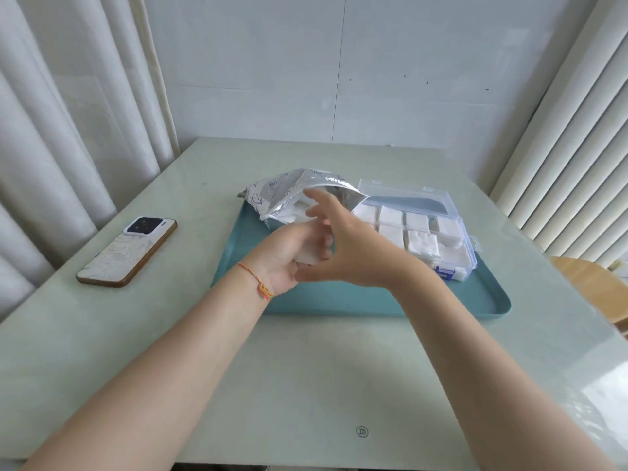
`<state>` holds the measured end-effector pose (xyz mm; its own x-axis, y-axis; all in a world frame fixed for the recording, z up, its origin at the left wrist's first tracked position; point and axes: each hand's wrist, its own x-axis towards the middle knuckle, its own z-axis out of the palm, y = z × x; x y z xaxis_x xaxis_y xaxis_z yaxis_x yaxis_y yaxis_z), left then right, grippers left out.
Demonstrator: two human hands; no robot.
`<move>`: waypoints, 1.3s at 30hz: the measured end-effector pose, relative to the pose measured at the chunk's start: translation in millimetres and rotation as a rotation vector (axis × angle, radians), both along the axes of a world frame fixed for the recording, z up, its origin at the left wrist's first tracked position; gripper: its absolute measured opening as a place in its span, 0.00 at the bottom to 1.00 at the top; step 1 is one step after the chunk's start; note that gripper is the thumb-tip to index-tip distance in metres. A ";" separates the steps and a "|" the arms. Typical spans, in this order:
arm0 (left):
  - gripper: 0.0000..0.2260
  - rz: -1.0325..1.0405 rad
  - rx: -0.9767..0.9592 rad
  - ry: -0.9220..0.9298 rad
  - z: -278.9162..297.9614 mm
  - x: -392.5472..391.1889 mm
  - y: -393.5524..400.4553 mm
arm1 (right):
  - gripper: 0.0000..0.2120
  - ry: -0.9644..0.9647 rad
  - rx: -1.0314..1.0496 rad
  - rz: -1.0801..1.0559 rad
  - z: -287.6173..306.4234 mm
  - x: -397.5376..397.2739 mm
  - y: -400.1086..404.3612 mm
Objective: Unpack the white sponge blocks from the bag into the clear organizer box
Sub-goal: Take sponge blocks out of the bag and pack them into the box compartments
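progress: the box (452,212) sits open on the right half of the tray (373,300), lid tipped back. most compartments i can see already hold blocks (390,215), a back row and a front row, with one textured piece toward the front right. a few spots look stuffed, and i cannot tell whether any compartment is left free. the bag (289,195) lies on the tray's far left corner, mouth facing me and gaping, with more white blocks showing inside. my judgement: the job is well past half, but the bag is not emptied, so several transfers remain.

hands: my left hand (289,256) is curled, palm up, over the tray, and its fingers (319,253) close around one block (307,258); only a small white face of it shows between fingers and palm. my right hand (343,243) crosses just above and beside the left, fingers spread and loose, blurred with motion, pinching nothing i can make out. its fingertips point toward the bag mouth, near it but not inside.

position of the held block: in my left grip, between bag and box, near both, touching neither. it sits just under my right fingers, close enough for a handover to the right hand, which is on the box side.
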<state>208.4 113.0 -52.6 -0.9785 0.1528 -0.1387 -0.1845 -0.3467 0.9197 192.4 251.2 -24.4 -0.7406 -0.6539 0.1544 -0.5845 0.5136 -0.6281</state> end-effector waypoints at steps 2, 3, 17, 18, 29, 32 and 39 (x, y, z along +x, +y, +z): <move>0.05 -0.053 -0.080 0.055 9.0 -0.9 5.3 | 0.52 0.119 0.080 -0.015 5.5 -0.3 -0.8; 0.05 -0.086 -0.085 0.066 11.6 -1.0 8.3 | 0.51 0.166 0.076 -0.029 9.2 -0.7 1.2; 0.06 -0.340 -0.412 0.236 44.2 -55.7 96.0 | 0.07 -0.087 -0.131 -0.161 52.5 -58.0 128.7; 0.05 -0.380 -0.441 0.248 45.7 -59.3 102.2 | 0.05 -0.075 -0.107 -0.181 50.1 -60.7 134.2; 0.23 -0.304 -1.324 0.425 28.0 -88.7 135.2 | 0.05 -0.284 -0.069 -0.410 23.4 -89.9 204.4; 0.18 -0.282 -1.408 0.472 25.8 -88.2 139.1 | 0.08 -0.314 -0.022 -0.444 14.0 -91.4 197.0; 0.23 -0.242 -1.500 0.506 29.3 -84.6 145.1 | 0.09 -0.121 0.186 -0.419 3.7 -93.3 184.4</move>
